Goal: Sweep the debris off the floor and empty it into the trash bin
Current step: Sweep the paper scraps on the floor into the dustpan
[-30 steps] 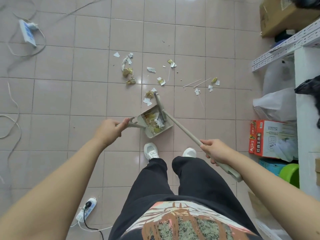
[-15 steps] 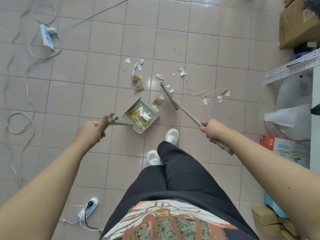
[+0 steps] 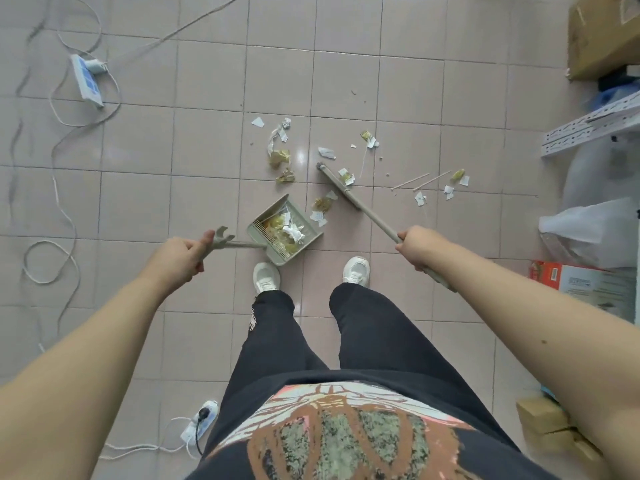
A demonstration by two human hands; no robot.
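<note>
The broom's [image 3: 356, 199] handle end is hidden behind the right forearm. The right hand [image 3: 417, 247] grips the broom; the left hand [image 3: 180, 258] grips the dustpan [image 3: 282, 228], which holds gold and white scraps. Debris [image 3: 323, 206] lies between the pan's mouth and the broom head, more beyond on the open floor [image 3: 138, 209].

**Tiled floor and what lies on it**

The pale pink tiled floor [image 3: 131, 202] carries scattered debris [image 3: 281, 157] of torn paper and gold wrappers toward 12 o'clock, with thin sticks [image 3: 420, 180] at 1 o'clock. A dustpan [image 3: 282, 230] rests near the centre. Power strips lie at 10 o'clock [image 3: 86, 79] and 6 o'clock [image 3: 199, 420], with white cable [image 3: 52, 258] looping at 9 o'clock.
</note>
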